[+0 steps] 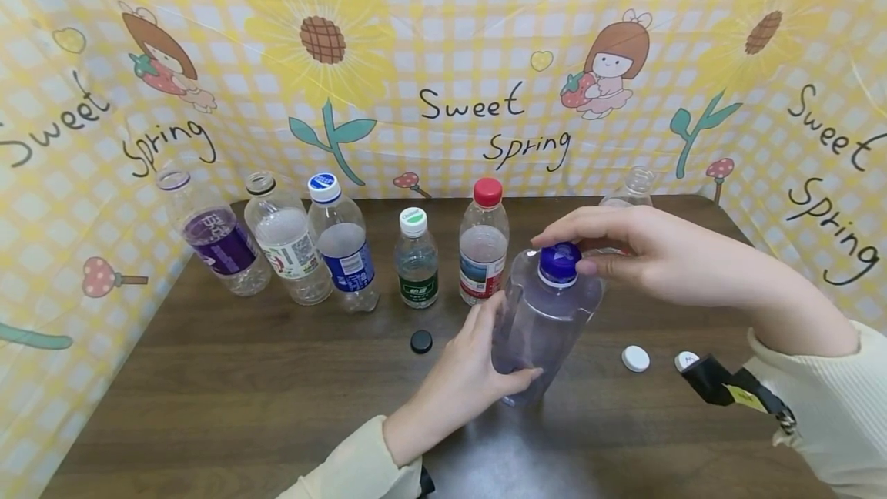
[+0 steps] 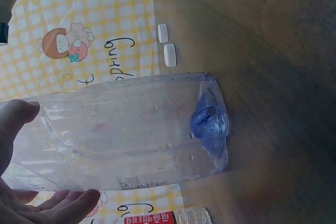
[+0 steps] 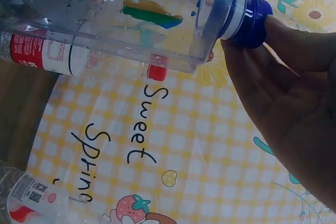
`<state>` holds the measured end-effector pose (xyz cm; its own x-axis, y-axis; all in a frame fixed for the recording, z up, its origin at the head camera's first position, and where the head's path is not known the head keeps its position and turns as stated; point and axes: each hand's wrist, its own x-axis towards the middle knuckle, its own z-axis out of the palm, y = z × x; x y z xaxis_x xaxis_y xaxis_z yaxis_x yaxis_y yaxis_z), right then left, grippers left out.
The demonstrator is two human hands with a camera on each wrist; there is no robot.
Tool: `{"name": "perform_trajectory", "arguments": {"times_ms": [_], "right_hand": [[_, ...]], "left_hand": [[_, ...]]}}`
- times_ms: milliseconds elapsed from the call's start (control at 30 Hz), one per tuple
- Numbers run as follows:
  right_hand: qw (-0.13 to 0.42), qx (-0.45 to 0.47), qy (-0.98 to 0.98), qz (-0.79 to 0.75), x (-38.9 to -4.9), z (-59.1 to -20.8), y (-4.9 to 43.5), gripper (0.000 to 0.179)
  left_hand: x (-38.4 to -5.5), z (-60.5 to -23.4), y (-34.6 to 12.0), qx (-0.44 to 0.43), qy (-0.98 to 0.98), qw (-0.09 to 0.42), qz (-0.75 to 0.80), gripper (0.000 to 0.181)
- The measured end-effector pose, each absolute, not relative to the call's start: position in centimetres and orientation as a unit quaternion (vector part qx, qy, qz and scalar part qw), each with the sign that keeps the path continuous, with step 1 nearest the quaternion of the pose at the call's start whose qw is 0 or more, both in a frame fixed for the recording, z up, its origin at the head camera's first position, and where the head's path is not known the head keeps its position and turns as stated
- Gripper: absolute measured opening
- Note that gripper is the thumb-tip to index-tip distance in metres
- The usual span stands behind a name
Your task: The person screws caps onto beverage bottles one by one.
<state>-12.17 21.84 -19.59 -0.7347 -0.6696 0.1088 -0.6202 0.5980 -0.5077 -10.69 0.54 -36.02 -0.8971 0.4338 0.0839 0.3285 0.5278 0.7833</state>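
Observation:
A large clear plastic bottle (image 1: 537,329) stands slightly tilted over the wooden table. My left hand (image 1: 478,360) grips its body, thumb on the near side and fingers round the far side; in the left wrist view the bottle (image 2: 121,129) looks empty but for droplets. My right hand (image 1: 637,252) pinches the dark blue cap (image 1: 560,262) at the bottle's top between thumb and fingers. In the right wrist view the blue cap (image 3: 253,22) sits at the bottle's neck, against a pale ring.
Behind stand a red-capped bottle (image 1: 483,252), a small white-capped bottle (image 1: 416,272), a blue-labelled bottle (image 1: 346,256) and two uncapped bottles at left. Another uncapped bottle (image 1: 632,185) is partly behind my right hand. A black cap (image 1: 421,342) and white caps (image 1: 635,359) lie on the table (image 1: 277,406).

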Motion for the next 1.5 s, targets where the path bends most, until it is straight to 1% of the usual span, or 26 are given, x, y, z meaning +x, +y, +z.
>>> {"name": "perform_trajectory", "arguments": {"times_ms": [233,333,433,500,567,667,800,967,1100,1267,1500], "right_hand": [[0.004,-0.373,0.896,-0.240,-12.2,-19.6,21.4,0.034],[-0.011,-0.343,0.912,-0.222,-12.0,-19.7,21.1,0.029],[-0.015,-0.290,0.932,-0.217,-11.9,-19.9,20.7,0.026],[-0.014,-0.258,0.942,-0.215,-11.9,-20.0,20.5,0.030],[-0.013,-0.244,0.946,-0.215,-11.9,-20.1,20.4,0.038],[-0.001,-0.253,0.944,-0.212,-11.8,-20.0,20.7,0.047],[0.013,-0.301,0.928,-0.220,-11.6,-19.6,21.5,0.048],[-0.009,-0.360,0.908,-0.212,-11.8,-19.6,22.0,0.045],[-0.025,-0.378,0.902,-0.207,-12.0,-19.8,21.9,0.044],[-0.030,-0.377,0.903,-0.204,-12.1,-19.8,21.7,0.040],[-0.020,-0.335,0.921,-0.199,-12.1,-19.6,21.4,0.028]], "left_hand": [[-10.6,-35.9,0.5,0.220,0.873,0.055,0.432,0.088],[-10.6,-35.9,0.5,0.221,0.874,0.050,0.430,0.088],[-10.6,-35.9,0.5,0.223,0.875,0.047,0.428,0.088],[-10.6,-35.9,0.5,0.224,0.875,0.046,0.427,0.088],[-10.6,-35.9,0.5,0.223,0.875,0.047,0.427,0.088],[-10.6,-36.0,0.5,0.223,0.875,0.050,0.428,0.088],[-10.6,-36.0,0.5,0.223,0.875,0.052,0.427,0.089],[-10.6,-35.9,0.5,0.223,0.876,0.053,0.425,0.089],[-10.6,-35.9,0.5,0.222,0.876,0.056,0.425,0.088],[-10.6,-35.9,0.5,0.227,0.875,0.052,0.424,0.088],[-10.6,-35.9,0.5,0.224,0.876,0.052,0.424,0.088]]}}
